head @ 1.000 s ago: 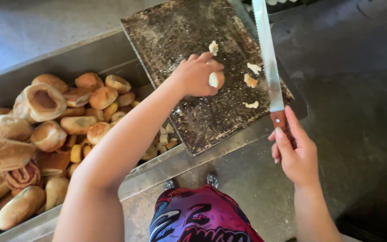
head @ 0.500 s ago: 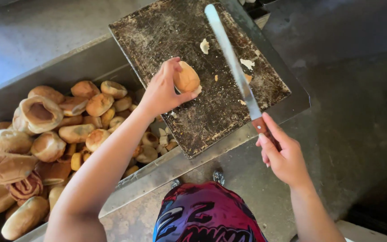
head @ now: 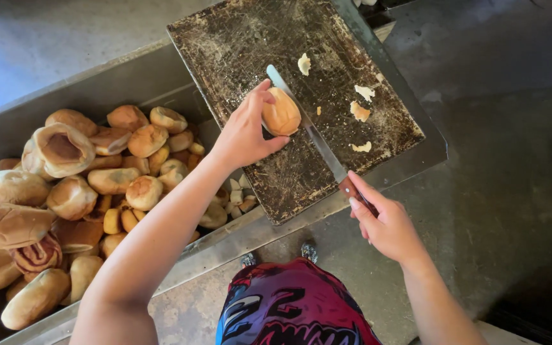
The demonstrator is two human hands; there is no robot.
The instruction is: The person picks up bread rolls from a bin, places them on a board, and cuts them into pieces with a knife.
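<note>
On the dark cutting board [head: 250,57] | left hand [head: 244,131] fingers wrap bread roll [head: 282,114], soft, light, crushable | right hand [head: 388,223] grips knife [head: 308,128] handle.

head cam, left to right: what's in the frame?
Heap of bread rolls in the metal bin → left hand gripping a round roll on the dark cutting board → long knife against the roll → bread scraps → right hand on the knife handle.
</note>
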